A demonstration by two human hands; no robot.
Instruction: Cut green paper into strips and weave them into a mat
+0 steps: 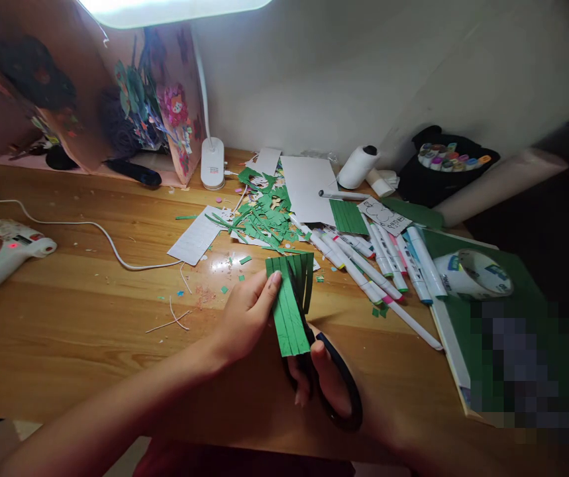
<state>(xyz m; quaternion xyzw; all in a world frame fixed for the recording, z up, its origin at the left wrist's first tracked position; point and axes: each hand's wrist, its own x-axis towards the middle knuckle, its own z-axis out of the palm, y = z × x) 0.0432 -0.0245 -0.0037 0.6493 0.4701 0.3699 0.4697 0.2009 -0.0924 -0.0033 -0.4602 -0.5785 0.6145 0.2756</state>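
A green paper piece [288, 315], marked with dark lengthwise lines, is pinched between the thumb and fingers of my left hand [247, 311]. Its right part is split into strips that lean away at the top. My right hand [328, 374] holds black scissors [355, 397] by the handle loops, with the blades running up along the paper's right side. Part of the blades is hidden behind the paper. Beyond my hands lies a heap of green paper scraps [264, 215].
Several markers [363, 265] lie right of the scraps, near a tape roll [477, 273] and a green board [513, 291]. A glue gun [3, 255] with a white cable is at left. White lamp base [213, 165], pink box [189, 149] and black marker pouch [423, 182] stand behind.
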